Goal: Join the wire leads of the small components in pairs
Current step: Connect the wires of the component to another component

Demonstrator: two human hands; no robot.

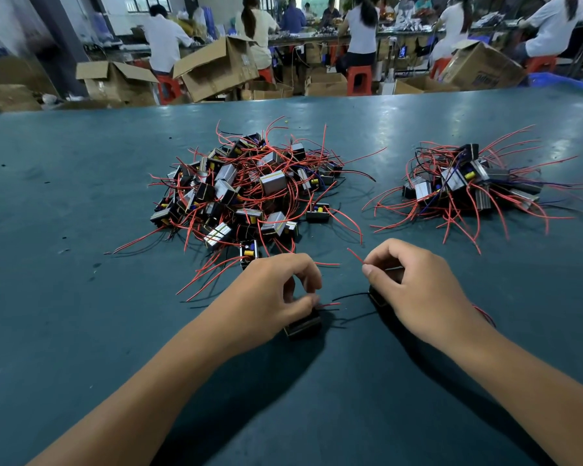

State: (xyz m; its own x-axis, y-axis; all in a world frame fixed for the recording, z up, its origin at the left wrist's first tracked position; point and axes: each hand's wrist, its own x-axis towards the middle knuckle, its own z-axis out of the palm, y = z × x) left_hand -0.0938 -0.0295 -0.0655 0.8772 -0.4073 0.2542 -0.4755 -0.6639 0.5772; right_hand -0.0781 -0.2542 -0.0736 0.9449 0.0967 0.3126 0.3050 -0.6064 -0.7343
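My left hand (276,290) hovers low over the teal table and pinches the short red and black leads (329,306) of a small black component (303,326) lying under its fingertips. My right hand (414,287) pinches a red lead (354,255) between thumb and forefinger; a second black component (379,297) sits partly hidden beneath that palm, with a black lead (350,294) trailing left. A big loose pile of components with red wires (249,186) lies just beyond my left hand. A smaller pile (465,183) lies to the right.
The teal table (81,196) stretches wide on all sides. Beyond its far edge stand open cardboard boxes (216,68), red stools (359,79) and several seated people at another bench. A blue bin (552,80) shows at the far right.
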